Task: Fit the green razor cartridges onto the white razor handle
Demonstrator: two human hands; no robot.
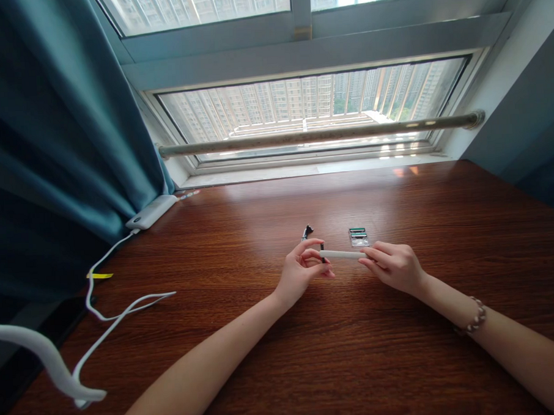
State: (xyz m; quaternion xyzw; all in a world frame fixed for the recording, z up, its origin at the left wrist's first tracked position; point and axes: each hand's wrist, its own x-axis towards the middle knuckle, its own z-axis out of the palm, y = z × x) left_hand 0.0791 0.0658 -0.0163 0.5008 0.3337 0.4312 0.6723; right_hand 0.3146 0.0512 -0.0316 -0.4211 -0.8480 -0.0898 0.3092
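My left hand (pixel 302 269) pinches a small dark razor cartridge (pixel 322 252) upright between thumb and fingertips. My right hand (pixel 396 265) is closed on one end of a slender white stick (pixel 343 254), whose exact kind I cannot make out. The stick lies level, and its far end meets the cartridge or sits just in front of it. Just beyond my left fingers lies a razor handle (pixel 308 231) with a dark head end, partly hidden by the hand. Behind the stick, a clear tray of razor cartridges (pixel 358 237) rests on the table.
The brown wooden table (pixel 275 366) reaches back to the window. At the left lie a white power strip or bank (pixel 153 211), a white cable (pixel 111 317) and a thick white curved tube (pixel 40 352). A blue curtain (pixel 70 106) hangs along the left edge.
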